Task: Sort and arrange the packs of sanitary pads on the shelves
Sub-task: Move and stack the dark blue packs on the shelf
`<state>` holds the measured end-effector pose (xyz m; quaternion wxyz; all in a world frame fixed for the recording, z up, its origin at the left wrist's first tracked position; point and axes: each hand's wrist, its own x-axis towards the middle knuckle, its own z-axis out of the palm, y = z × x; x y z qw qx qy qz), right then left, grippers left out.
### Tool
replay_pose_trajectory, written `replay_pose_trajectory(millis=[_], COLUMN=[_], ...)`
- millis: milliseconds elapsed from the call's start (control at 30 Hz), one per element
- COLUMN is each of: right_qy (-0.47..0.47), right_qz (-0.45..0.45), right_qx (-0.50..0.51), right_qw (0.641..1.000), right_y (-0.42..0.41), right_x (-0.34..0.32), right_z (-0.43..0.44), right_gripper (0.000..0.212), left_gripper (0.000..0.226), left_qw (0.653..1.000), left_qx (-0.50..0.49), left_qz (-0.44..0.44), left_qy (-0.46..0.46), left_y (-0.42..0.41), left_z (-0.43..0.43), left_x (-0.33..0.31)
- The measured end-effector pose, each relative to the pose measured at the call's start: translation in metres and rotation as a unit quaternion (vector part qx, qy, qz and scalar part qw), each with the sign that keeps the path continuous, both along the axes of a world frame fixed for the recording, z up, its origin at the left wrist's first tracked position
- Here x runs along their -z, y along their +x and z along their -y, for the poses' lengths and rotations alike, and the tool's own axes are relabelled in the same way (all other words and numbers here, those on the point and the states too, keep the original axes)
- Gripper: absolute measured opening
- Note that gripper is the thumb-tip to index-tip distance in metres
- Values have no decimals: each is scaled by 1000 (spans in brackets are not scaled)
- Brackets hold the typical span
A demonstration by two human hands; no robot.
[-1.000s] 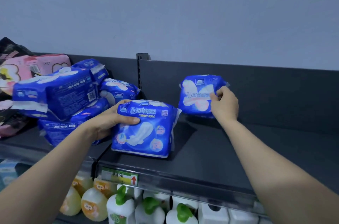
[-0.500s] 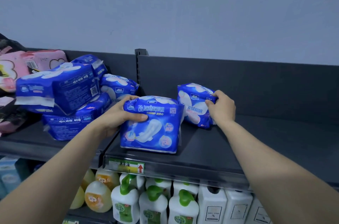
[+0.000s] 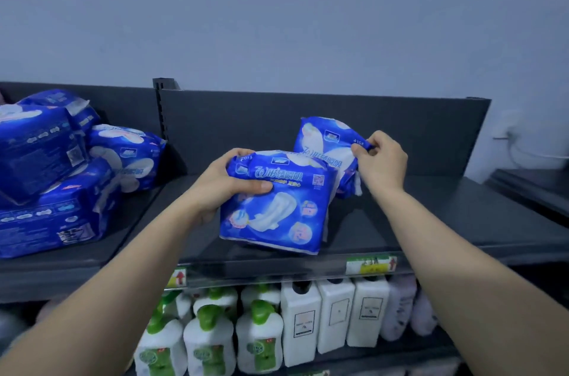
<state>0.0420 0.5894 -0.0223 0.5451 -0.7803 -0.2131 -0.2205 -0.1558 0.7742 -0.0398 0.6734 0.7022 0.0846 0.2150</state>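
Two blue packs of sanitary pads stand on the dark top shelf (image 3: 431, 221). My left hand (image 3: 221, 184) grips the top left corner of the front pack (image 3: 277, 209), which stands upright near the shelf's front edge. Just behind it and to the right, my right hand (image 3: 380, 160) pinches the upper right corner of the rear pack (image 3: 323, 141), which leans tilted against the front pack. A pile of several more blue packs (image 3: 55, 175) lies on the neighbouring shelf section at the left.
A dark back panel (image 3: 246, 129) and an upright post (image 3: 161, 107) bound the shelf behind. Below, the lower shelf holds green-capped soap bottles (image 3: 209, 341) and white bottles (image 3: 335, 314). Price tags (image 3: 371, 264) sit on the shelf's front rail.
The view has swung right, so the pink packs have left the frame. Both packs have shifted right along the shelf, and my right hand now pinches the rear pack's corner instead of covering its side.
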Motion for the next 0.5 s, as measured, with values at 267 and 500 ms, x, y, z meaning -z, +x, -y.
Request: replay_pose_trajectory(millis=[267,500], right_qy=[6,7], right_qz=[30,37], right_qx=[110,189], right_qw=[994,981], right_y=[22,29], right_x=[-25,-23], right_z=[125,268], right_gripper=[19,27], left_gripper=[75,62], left_qw=[990,969], left_qx=[133,245], left_qz=[14,6], left_qy=[33,10], left_y=[58,113], left_z=[102,223], left_x=[-25,-10])
